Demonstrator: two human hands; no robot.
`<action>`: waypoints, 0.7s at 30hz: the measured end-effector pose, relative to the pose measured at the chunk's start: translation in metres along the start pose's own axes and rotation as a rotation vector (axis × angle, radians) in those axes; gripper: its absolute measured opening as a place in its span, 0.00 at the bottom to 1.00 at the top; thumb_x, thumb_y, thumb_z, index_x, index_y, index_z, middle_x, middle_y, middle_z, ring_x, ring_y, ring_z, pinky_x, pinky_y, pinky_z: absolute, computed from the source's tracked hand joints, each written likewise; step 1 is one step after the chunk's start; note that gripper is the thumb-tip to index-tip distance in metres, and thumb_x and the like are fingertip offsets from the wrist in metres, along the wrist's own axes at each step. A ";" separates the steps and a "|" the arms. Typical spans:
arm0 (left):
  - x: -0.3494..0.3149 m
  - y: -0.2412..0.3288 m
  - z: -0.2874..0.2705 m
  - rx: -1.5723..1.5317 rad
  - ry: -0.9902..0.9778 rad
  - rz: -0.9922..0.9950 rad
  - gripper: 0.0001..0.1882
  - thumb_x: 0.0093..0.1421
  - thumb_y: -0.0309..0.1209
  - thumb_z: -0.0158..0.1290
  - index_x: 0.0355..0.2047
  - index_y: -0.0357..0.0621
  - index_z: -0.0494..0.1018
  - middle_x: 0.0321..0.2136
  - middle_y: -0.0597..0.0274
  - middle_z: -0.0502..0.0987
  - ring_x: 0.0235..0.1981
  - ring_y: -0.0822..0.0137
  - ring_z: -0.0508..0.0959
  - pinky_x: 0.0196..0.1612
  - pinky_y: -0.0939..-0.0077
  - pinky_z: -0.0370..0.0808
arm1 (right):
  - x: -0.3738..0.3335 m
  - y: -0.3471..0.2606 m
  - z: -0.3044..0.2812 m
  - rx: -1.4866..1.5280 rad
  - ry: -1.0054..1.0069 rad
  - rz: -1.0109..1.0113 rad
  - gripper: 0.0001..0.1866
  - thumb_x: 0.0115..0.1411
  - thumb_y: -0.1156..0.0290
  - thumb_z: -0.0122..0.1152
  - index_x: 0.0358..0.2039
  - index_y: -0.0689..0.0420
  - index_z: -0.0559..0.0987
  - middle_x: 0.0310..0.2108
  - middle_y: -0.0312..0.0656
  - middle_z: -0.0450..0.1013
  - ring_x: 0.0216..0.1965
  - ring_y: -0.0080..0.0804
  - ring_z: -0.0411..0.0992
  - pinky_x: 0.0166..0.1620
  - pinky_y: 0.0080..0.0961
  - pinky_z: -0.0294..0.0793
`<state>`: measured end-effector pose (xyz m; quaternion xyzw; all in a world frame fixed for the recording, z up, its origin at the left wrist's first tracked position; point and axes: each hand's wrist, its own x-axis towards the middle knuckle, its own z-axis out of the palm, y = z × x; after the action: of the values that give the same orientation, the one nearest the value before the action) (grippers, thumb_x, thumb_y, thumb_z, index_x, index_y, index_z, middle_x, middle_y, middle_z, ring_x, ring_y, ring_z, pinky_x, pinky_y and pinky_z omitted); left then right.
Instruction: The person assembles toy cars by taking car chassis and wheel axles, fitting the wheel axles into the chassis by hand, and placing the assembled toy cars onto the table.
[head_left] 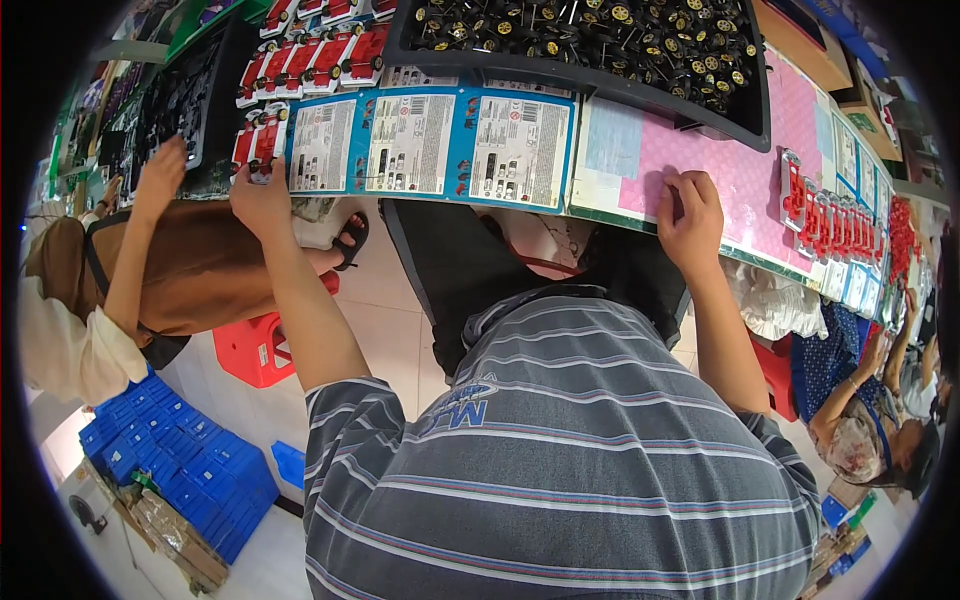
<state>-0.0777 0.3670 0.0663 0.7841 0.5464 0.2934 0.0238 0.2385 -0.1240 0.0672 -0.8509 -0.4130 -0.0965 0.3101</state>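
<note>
At the table's near edge, my left hand has its thumb and fingers closed at the near end of a red-and-white toy car. More toy cars of the same kind stand in rows just beyond it. My right hand is at the edge of the pink table covering, fingers curled in. Whatever it may hold is hidden. Between my hands, printed blue-and-white card sheets lie along the table. A black bin behind them contains many black toy wheels with yellow hubs, some on metal axles.
A row of red toy parts lies at the right. A co-worker's hand is near a dark tray on my left; others sit at the right. Blue boxes are stacked behind a red stool.
</note>
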 end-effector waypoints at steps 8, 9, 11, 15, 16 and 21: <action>-0.054 0.041 -0.002 -0.017 0.227 0.101 0.35 0.53 0.40 0.66 0.55 0.30 0.71 0.51 0.33 0.70 0.56 0.39 0.68 0.59 0.49 0.66 | -0.007 0.000 -0.023 0.230 -0.052 0.173 0.10 0.54 0.81 0.63 0.38 0.62 0.79 0.38 0.48 0.72 0.36 0.41 0.74 0.39 0.32 0.76; -0.068 0.045 0.005 -0.057 0.219 0.085 0.33 0.54 0.40 0.65 0.54 0.30 0.71 0.51 0.35 0.70 0.56 0.40 0.68 0.60 0.51 0.65 | -0.009 0.004 -0.034 0.197 -0.039 0.184 0.10 0.54 0.81 0.63 0.38 0.62 0.79 0.38 0.48 0.72 0.36 0.41 0.74 0.39 0.32 0.76; -0.098 0.059 0.006 -0.163 0.080 0.028 0.30 0.57 0.39 0.62 0.54 0.31 0.72 0.51 0.38 0.70 0.52 0.44 0.72 0.56 0.54 0.70 | -0.018 0.015 -0.058 0.072 0.117 0.163 0.11 0.55 0.81 0.63 0.40 0.63 0.78 0.40 0.48 0.71 0.34 0.38 0.74 0.38 0.29 0.76; -0.146 0.082 0.006 -0.245 0.012 0.117 0.23 0.60 0.34 0.60 0.50 0.30 0.74 0.47 0.41 0.71 0.43 0.51 0.77 0.44 0.62 0.77 | -0.030 0.067 -0.101 -0.155 0.235 0.441 0.16 0.55 0.76 0.65 0.46 0.61 0.78 0.42 0.48 0.72 0.35 0.40 0.75 0.38 0.34 0.76; -0.151 0.087 0.007 -0.252 0.017 0.165 0.21 0.60 0.32 0.60 0.50 0.31 0.74 0.45 0.43 0.72 0.38 0.54 0.76 0.40 0.65 0.76 | -0.034 0.084 -0.110 -0.230 0.200 0.431 0.17 0.55 0.75 0.65 0.47 0.61 0.78 0.42 0.48 0.72 0.36 0.42 0.75 0.39 0.36 0.76; -0.172 0.157 -0.002 -0.498 -0.198 0.259 0.07 0.59 0.27 0.58 0.36 0.37 0.76 0.35 0.54 0.75 0.26 0.64 0.71 0.31 0.71 0.70 | -0.038 0.114 -0.116 -0.316 0.116 0.541 0.19 0.55 0.76 0.64 0.49 0.60 0.78 0.42 0.51 0.73 0.40 0.51 0.75 0.43 0.41 0.75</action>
<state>0.0142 0.1536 0.0501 0.8421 0.3482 0.3410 0.2310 0.3117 -0.2723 0.0911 -0.9606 -0.1331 -0.1218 0.2115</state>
